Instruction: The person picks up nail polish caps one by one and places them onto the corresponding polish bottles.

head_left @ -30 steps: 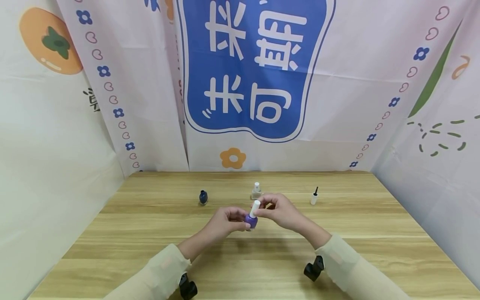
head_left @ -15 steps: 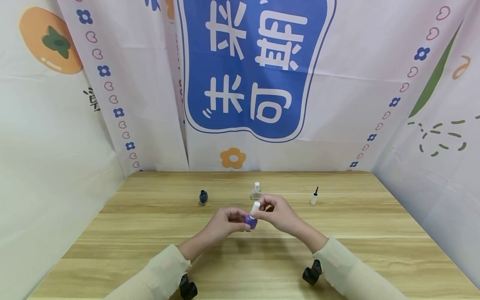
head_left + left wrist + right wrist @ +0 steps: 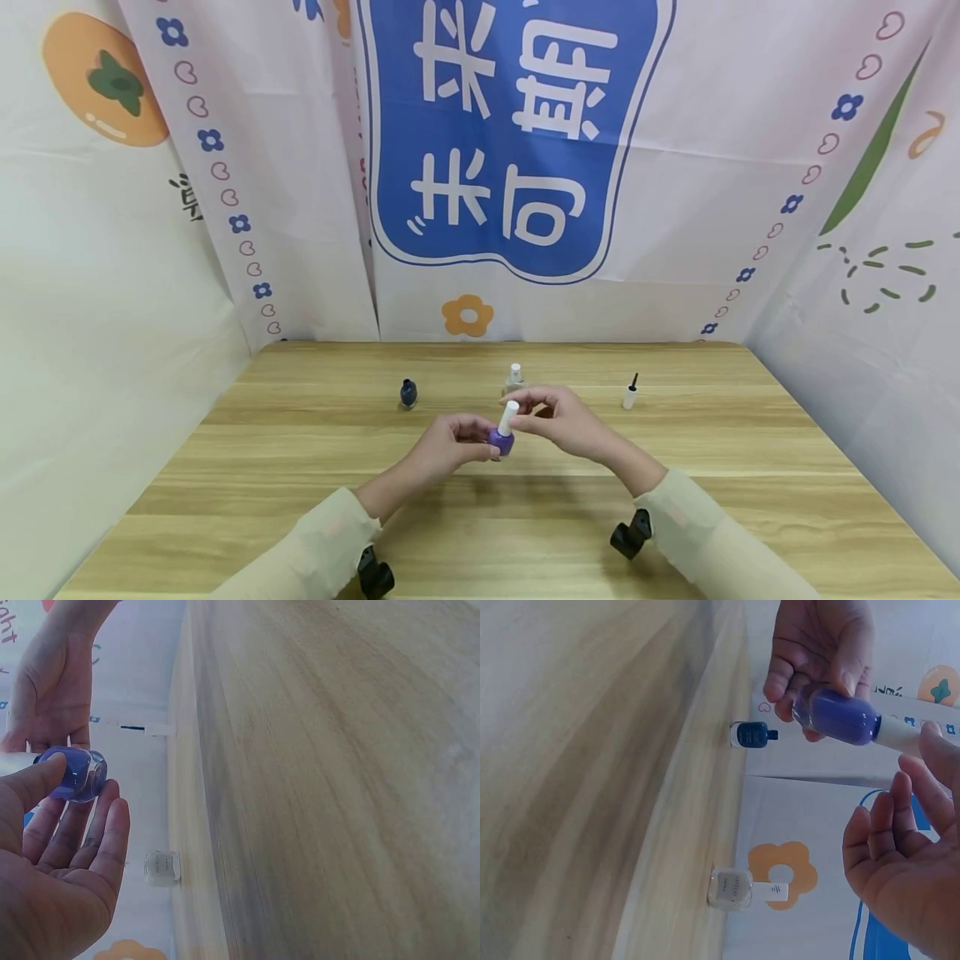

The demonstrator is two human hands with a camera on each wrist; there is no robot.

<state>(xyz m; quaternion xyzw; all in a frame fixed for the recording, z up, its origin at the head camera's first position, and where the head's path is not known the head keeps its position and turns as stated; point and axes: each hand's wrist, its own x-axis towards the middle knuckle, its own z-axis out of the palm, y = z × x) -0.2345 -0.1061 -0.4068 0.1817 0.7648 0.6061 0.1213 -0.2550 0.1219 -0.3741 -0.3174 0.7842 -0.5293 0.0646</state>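
My left hand (image 3: 448, 450) holds a purple nail polish bottle (image 3: 500, 442) by its glass body, between thumb and fingers, above the table. Its white cap (image 3: 508, 418) points up, tilted a little to the right. The thumb and a finger of my right hand (image 3: 562, 423) pinch that cap. In the right wrist view the purple bottle (image 3: 840, 718) lies across the picture, its cap (image 3: 898, 735) still joined to it. Behind my right hand stands a clear nail polish bottle (image 3: 515, 377) with a white cap, partly hidden.
A dark blue nail polish bottle (image 3: 408, 394) stands uncapped at the back left of the wooden table (image 3: 315, 467). To the right, a white cap (image 3: 629, 397) stands with its dark brush pointing up. Printed cloth (image 3: 322, 250) hangs behind and along both sides.
My right hand's fingers moved down and left along the cap, then back up and right. The left hand keeps holding the purple bottle in nearly the same place.
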